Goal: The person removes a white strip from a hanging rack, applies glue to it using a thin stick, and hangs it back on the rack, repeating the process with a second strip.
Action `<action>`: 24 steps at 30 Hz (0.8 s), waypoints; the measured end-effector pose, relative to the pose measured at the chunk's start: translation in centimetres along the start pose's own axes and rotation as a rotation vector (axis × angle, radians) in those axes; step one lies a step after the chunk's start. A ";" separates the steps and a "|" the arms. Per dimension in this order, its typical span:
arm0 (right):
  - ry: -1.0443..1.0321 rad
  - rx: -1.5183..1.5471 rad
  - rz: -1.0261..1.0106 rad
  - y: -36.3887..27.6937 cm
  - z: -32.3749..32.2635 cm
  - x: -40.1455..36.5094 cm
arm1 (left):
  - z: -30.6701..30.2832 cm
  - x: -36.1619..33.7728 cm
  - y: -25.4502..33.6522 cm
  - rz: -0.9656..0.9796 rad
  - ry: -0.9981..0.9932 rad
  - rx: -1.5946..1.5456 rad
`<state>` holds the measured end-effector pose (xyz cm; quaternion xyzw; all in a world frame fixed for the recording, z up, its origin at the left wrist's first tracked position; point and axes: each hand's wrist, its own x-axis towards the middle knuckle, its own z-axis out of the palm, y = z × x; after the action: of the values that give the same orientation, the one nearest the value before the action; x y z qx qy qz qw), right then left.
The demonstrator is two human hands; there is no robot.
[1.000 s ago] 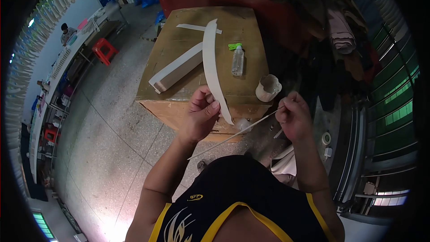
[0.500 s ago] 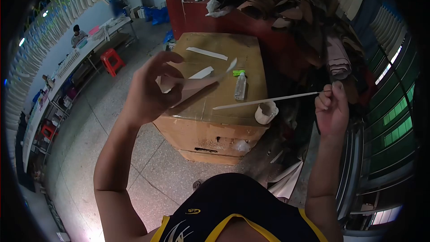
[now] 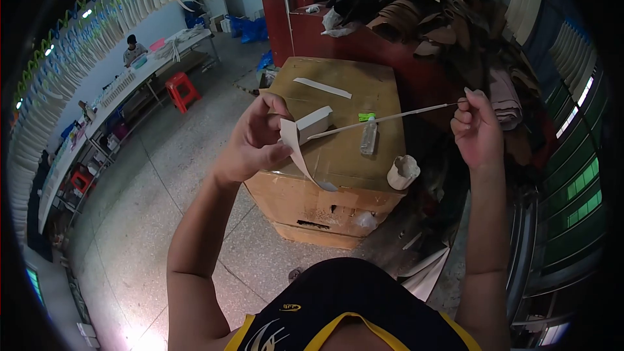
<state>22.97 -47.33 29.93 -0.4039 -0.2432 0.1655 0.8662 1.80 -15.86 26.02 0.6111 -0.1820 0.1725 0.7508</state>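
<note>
My left hand (image 3: 250,143) pinches one end of a pale, curved strip (image 3: 303,159) between thumb and fingers, and the strip hangs down past the carton's front edge. My right hand (image 3: 480,129) is closed on the far end of a long, thin, whitish stick (image 3: 403,115). The stick slants down to the left, its tip close beside the pale strip. Below both hands stands a brown cardboard carton (image 3: 364,83). On its top lie white strips (image 3: 316,122) near my left fingers and a single white strip (image 3: 323,88) farther back.
A small clear bottle (image 3: 368,140) with a green label stands on the carton, a whitish cup (image 3: 403,173) at its right corner. Rolled brown material (image 3: 398,18) is piled behind. At the left, a person (image 3: 134,52) is by a long table, with a red stool (image 3: 183,92) in front.
The pale strip in my left hand has swung from pointing right to hanging down. My right hand has raised its end of the stick, and the stick's tip is now near the strip.
</note>
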 end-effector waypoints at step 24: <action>0.044 -0.006 0.075 1.9 -0.3 0.2 | -0.1 0.3 -2.5 -0.014 -0.168 -0.112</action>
<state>23.11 -46.21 28.33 -0.4189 -0.2095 0.1883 0.8632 3.24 -16.23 23.98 0.5816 -0.2497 0.1050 0.7670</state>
